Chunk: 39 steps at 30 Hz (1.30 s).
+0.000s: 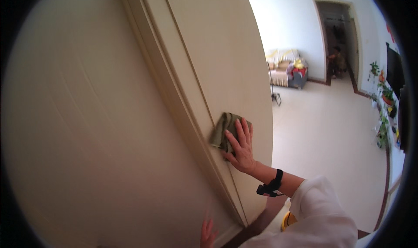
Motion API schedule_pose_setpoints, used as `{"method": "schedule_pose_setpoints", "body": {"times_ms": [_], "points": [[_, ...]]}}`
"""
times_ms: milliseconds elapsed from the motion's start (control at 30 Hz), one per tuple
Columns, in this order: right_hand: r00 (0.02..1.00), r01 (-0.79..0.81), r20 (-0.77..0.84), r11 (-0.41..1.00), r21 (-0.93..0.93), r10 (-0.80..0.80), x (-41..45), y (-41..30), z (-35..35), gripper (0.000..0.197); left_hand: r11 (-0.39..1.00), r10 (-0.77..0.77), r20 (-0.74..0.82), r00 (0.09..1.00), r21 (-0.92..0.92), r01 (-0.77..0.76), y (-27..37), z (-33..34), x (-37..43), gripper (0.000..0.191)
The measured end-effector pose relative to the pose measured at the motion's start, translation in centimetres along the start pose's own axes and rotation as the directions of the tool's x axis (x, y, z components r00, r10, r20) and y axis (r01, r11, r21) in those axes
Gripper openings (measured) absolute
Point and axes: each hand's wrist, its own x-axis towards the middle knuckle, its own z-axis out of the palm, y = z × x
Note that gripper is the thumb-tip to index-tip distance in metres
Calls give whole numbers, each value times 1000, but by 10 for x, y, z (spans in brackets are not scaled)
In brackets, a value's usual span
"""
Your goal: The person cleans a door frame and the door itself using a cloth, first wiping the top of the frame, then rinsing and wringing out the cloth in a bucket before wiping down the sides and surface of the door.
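Observation:
Fingers spread, my right hand (241,150) presses a folded olive-green cloth (222,133) flat against a cream door panel (225,68). The cloth lies over the thin groove along the panel, close to the moulded frame (163,75). A black strap with a small device (272,186) sits round my right forearm, below a white sleeve. My left hand (207,233) is low in the view near the beige wall, its fingers raised and apart; it holds nothing that I can see, and its lower part is cut off.
A yellow bucket-like object (288,220) stands partly behind my right sleeve. Across the pale floor (320,133) is a sofa (295,78) with cloths on it. A person (337,62) is low in a far doorway. Potted plants (387,96) line the right side.

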Motion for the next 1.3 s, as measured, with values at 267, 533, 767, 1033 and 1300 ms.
{"method": "schedule_pose_setpoints", "body": {"times_ms": [267, 533, 767, 1033, 1300], "points": [[840, 392, -298, 887, -245, -454, 316, -41, -58, 51, 972, -17, -120, 993, -233, -11, 6, -29, -18, 67], [909, 354, -162, 916, -191, -385, 259, -71, -36, 61, 918, 321, 50, 946, 230, -324, 120, 27, 46, 78], [868, 485, 183, 867, -115, -461, 224, -64, -34, 65, 18, 621, 527, 580, 730, -683, 275, 99, 115, 64], [740, 567, -245, 778, -272, -626, 457, -66, -43, 52, -607, 689, 714, 125, 662, -439, 358, 237, 174, 58], [881, 113, -438, 979, -172, -179, 532, 33, -78, 59, -720, 578, 795, 184, 602, -344, 419, 278, 194, 57]]}}
